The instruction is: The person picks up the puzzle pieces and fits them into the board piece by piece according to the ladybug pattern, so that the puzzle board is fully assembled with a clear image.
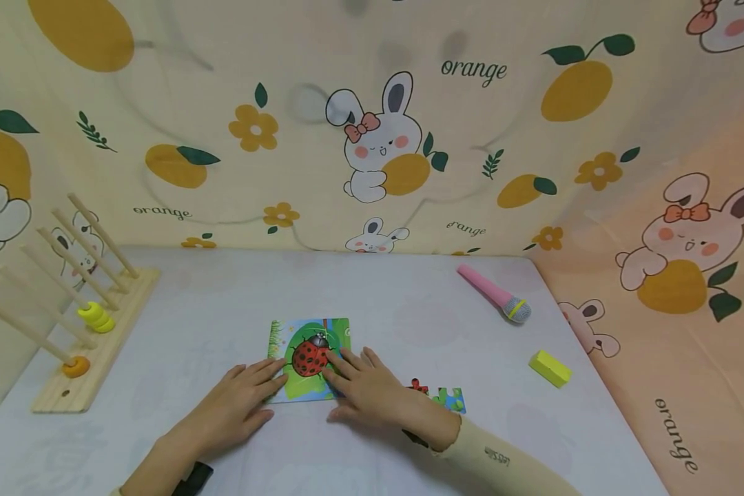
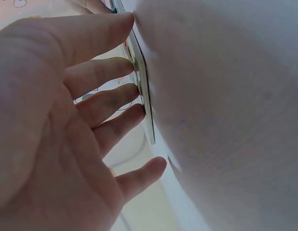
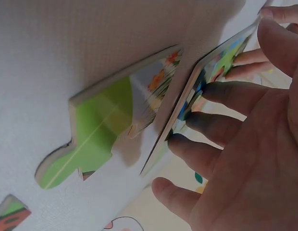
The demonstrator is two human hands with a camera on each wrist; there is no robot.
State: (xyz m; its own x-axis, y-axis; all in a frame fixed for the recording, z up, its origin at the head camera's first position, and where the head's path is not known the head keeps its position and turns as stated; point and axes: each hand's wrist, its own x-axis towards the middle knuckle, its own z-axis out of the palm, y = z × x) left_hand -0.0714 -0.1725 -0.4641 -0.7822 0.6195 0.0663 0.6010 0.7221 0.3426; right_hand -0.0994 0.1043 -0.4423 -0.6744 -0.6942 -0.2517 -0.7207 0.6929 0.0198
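Note:
A square ladybug puzzle board (image 1: pixel 310 358) lies flat on the table between both hands. My left hand (image 1: pixel 238 399) touches its left edge with fairly straight fingertips, the thumb low beside it. On the right side of the board rest the spread fingers of my right hand (image 1: pixel 372 386). In the right wrist view, a loose green puzzle piece (image 3: pixel 103 115) with flowers lies beside the board, and a smaller red-and-green piece (image 3: pixel 12 214) shows at the corner. The head view shows a blue-green piece (image 1: pixel 452 399) and a red piece (image 1: pixel 417 386) partly behind my right forearm.
On the left stands a wooden peg rack (image 1: pixel 108 358) with yellow beads (image 1: pixel 97 317) and an orange bead (image 1: pixel 76 366). A pink toy microphone (image 1: pixel 492 293) and a yellow-green block (image 1: pixel 550 368) lie on the right. Patterned cloth hangs behind the table.

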